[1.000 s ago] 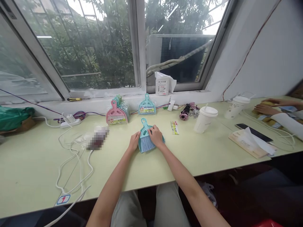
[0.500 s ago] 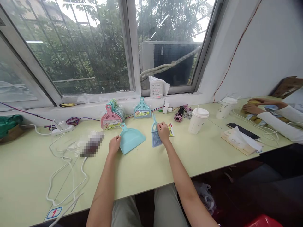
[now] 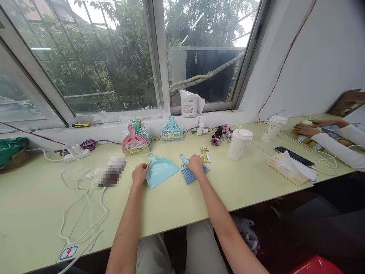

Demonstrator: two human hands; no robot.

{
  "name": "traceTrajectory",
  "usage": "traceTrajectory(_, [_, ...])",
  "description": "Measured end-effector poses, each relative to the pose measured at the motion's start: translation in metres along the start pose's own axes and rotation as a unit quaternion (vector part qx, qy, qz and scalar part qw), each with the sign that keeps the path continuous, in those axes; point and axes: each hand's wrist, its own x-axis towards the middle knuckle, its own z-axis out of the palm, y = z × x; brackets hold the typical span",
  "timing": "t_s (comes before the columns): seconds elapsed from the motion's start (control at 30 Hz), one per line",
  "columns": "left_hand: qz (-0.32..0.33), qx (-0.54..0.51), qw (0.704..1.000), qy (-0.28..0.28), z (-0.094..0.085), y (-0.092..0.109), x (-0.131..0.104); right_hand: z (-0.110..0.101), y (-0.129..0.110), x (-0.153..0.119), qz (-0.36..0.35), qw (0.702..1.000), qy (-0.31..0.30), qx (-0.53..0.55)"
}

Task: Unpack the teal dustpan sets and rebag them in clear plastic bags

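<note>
A light blue dustpan (image 3: 162, 171) lies on the table, its looped handle toward the window. My left hand (image 3: 139, 174) pinches its left edge. To the right lies a small blue hand brush (image 3: 188, 176), its handle pointing up and left and its bristles spread toward the right. My right hand (image 3: 195, 165) is closed over the brush and hides part of it. A gap separates the brush from the dustpan. Behind my right hand lies a small yellow and red label card (image 3: 205, 154).
Packaged pink and green dustpan sets (image 3: 135, 140) and a single blue set (image 3: 172, 130) stand by the wall. Lidded cup (image 3: 240, 144), tissue pack (image 3: 288, 167) and phone (image 3: 293, 156) are to the right. White cables (image 3: 85, 201) run left. Another person's hands (image 3: 306, 127) are at far right.
The brush has gone from upright to lying turned on the table, its bristles now toward the right. My right hand has lowered with it. The dustpan has shifted slightly right and nearer.
</note>
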Motion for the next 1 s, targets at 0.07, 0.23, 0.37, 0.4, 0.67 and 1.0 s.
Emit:
traceTrajectory(0.07, [-0.009,0.018,1.0,0.016,0.001,0.0,-0.001,-0.002,0.0,0.001,0.014,1.0,0.001,0.004])
traceTrajectory(0.23, [0.005,0.041,0.999,0.032,0.008,0.009,-0.005,-0.009,-0.009,-0.002,-0.02,0.994,0.071,0.084])
traceTrajectory(0.37, [0.15,-0.021,0.987,-0.056,0.028,0.035,-0.021,-0.003,-0.029,-0.013,-0.139,0.982,0.057,0.112])
traceTrajectory(0.4, [0.183,-0.04,0.979,-0.079,0.034,0.043,-0.027,0.0,-0.033,-0.016,-0.16,0.98,0.043,0.107])
traceTrajectory(0.67, [0.368,0.041,0.929,-0.002,0.055,0.071,-0.054,0.01,-0.031,-0.013,-0.195,0.97,-0.016,0.143])
traceTrajectory(1.0, [0.446,0.108,0.888,0.036,0.038,0.045,-0.025,0.001,-0.028,-0.011,-0.224,0.948,-0.069,0.217])
